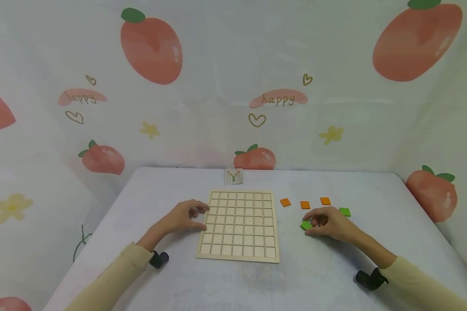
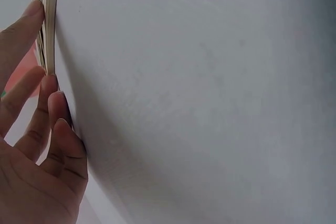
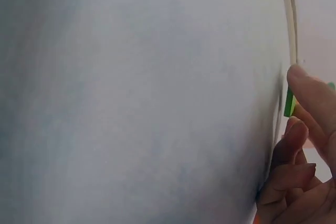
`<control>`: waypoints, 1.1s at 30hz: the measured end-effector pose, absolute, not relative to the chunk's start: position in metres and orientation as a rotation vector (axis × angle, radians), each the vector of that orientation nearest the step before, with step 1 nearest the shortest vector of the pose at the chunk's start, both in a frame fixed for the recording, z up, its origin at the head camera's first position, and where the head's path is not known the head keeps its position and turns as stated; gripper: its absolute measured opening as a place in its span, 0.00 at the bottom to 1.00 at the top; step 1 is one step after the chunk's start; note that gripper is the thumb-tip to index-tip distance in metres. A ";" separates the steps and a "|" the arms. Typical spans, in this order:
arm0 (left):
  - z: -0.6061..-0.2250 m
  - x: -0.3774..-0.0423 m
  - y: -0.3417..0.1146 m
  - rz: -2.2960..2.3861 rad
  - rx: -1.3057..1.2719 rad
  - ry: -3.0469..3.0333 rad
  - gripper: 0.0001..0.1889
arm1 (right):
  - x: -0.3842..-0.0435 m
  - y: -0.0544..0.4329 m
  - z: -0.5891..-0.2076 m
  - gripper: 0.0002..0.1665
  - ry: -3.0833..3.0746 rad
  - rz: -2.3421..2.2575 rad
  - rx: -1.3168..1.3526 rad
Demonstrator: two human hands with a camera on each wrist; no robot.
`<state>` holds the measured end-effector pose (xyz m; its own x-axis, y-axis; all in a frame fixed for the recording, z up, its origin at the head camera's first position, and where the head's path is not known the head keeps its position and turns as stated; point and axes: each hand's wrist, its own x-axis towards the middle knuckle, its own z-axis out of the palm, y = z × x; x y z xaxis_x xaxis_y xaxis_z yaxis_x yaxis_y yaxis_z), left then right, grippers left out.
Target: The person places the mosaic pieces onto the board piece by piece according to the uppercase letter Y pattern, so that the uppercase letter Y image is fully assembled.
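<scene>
A wooden grid board (image 1: pixel 238 226) with rows of square cells lies on the white table. My left hand (image 1: pixel 183 216) touches the board's left edge, thumb and fingertips set apart along it. In the left wrist view, the thumb (image 2: pixel 32 10) meets the board's rim (image 2: pixel 51 19), with other fingers lower down, some loosely bent. My right hand (image 1: pixel 332 222) pinches a green square tile (image 1: pixel 305 225) between thumb and finger, to the right of the board. The tile's green edge (image 3: pixel 289 102) shows beside the thumb in the right wrist view. Another green tile (image 1: pixel 345 212) lies just behind that hand.
Three orange tiles, one of them nearest the board (image 1: pixel 285 202), lie beyond the right hand. A small printed pattern card (image 1: pixel 233 176) sits behind the board. A fruit-print curtain (image 1: pixel 202 108) hangs along the back of the table (image 1: pixel 233 287).
</scene>
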<state>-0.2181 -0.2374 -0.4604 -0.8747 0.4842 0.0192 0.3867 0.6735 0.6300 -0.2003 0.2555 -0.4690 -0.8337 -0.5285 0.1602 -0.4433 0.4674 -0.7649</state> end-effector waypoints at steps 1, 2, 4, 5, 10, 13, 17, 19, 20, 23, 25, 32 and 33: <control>-0.461 -0.218 -0.238 0.976 0.720 2.736 0.31 | -0.200 0.255 -0.468 0.18 2.601 -1.317 -0.873; -0.461 -0.218 -0.238 0.977 0.721 2.733 0.31 | -0.200 0.255 -0.468 0.18 2.599 -1.321 -0.882; -0.461 -0.219 -0.237 0.977 0.716 2.727 0.30 | -0.199 0.255 -0.466 0.18 2.597 -1.329 -0.884; -0.461 -0.220 -0.237 0.976 0.708 2.725 0.30 | -0.198 0.255 -0.465 0.18 2.599 -1.330 -0.884; -0.458 -0.222 -0.235 0.980 0.665 2.702 0.29 | -0.198 0.255 -0.461 0.20 2.604 -1.334 -0.859; -0.456 -0.223 -0.235 0.972 0.648 2.688 0.29 | -0.199 0.253 -0.459 0.21 2.594 -1.333 -0.844; -0.454 -0.224 -0.235 0.956 0.640 2.678 0.29 | -0.200 0.247 -0.459 0.22 2.551 -1.357 -0.814; -0.453 -0.224 -0.235 0.959 0.641 2.675 0.29 | -0.200 0.243 -0.460 0.22 2.521 -1.382 -0.809; -0.454 -0.225 -0.235 0.962 0.643 2.672 0.28 | -0.200 0.241 -0.461 0.22 2.506 -1.397 -0.809; -0.455 -0.226 -0.235 0.972 0.644 2.667 0.28 | -0.200 0.234 -0.464 0.20 2.461 -1.436 -0.837; -0.456 -0.226 -0.235 0.973 0.643 2.665 0.28 | -0.199 0.229 -0.465 0.18 2.442 -1.444 -0.860; -0.458 -0.226 -0.236 0.985 0.636 2.663 0.28 | -0.198 0.213 -0.467 0.16 2.405 -1.465 -0.888; -0.458 -0.226 -0.236 0.986 0.640 2.663 0.28 | -0.197 0.211 -0.468 0.16 2.402 -1.474 -0.887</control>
<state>-0.2259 -0.2363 -0.4583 -0.8779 0.4747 -0.0623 0.3197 0.6781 0.6618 -0.1972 0.2111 -0.4678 -0.8041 -0.5764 0.1458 -0.3909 0.3278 -0.8601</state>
